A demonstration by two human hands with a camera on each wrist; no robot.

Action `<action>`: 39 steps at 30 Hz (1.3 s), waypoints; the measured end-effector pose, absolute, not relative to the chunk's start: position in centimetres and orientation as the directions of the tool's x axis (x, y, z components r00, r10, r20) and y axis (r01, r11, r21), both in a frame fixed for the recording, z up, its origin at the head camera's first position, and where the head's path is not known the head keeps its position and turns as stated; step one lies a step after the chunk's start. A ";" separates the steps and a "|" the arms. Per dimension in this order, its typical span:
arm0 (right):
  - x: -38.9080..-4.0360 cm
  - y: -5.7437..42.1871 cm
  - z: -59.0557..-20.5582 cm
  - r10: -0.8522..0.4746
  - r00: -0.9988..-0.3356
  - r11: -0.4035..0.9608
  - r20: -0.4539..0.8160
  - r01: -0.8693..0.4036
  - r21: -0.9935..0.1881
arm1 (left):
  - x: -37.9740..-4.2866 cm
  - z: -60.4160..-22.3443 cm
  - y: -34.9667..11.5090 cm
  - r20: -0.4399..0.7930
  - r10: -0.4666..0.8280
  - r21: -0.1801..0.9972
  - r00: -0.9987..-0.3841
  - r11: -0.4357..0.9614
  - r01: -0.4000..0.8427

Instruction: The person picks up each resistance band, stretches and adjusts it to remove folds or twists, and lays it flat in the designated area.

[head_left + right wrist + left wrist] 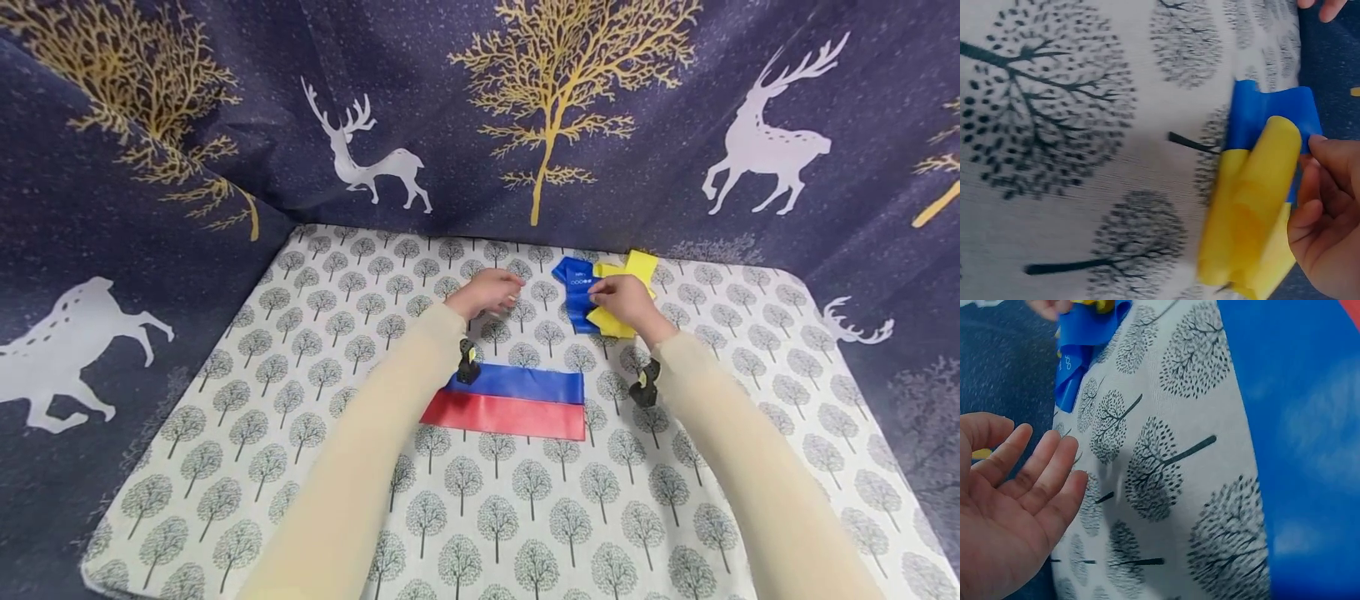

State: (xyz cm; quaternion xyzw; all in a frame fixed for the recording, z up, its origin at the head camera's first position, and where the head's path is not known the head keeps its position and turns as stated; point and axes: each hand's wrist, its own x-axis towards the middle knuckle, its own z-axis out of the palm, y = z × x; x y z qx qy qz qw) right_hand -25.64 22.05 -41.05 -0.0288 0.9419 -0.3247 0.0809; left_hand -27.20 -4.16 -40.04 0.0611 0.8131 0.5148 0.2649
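My right hand (624, 300) pinches a blue elastic exercise band (579, 310) between thumb and fingers, near the far edge of the table. A crumpled yellow exercise band (641, 265) lies with it, partly hidden behind the hand. In the right wrist view the yellow band (1266, 175) is loosely rolled beside the blue one (1282, 106). My left hand (489, 293) hovers to the left, holding nothing; its fingers are relaxed, palm visible in the left wrist view. Closer to me, a blue band (532, 383) and a red band (517, 415) lie flat, side by side, their left ends covered by my left sleeve.
The table has a white cloth (495, 521) printed with grey trees. Behind it and at the sides hangs a dark blue curtain (450, 117) with white deer and golden trees. A small dark device is worn on each wrist.
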 end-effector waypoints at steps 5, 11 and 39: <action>-25.9 22.1 -39.4 -0.074 -0.992 0.733 -0.102 0.015 -0.680 | -27.6 -39.2 -3.4 -0.350 0.404 0.877 -0.845 0.459 -0.144; -26.2 22.1 -37.2 -0.050 -0.993 0.640 -0.105 0.049 -0.767 | -27.8 -38.5 -2.3 -0.340 0.433 0.899 -0.835 0.411 -0.152; -21.9 21.0 -34.4 -0.368 -0.929 -0.135 -0.030 0.085 -0.987 | -26.9 -40.6 0.9 -0.284 0.377 0.891 -0.882 0.444 -0.097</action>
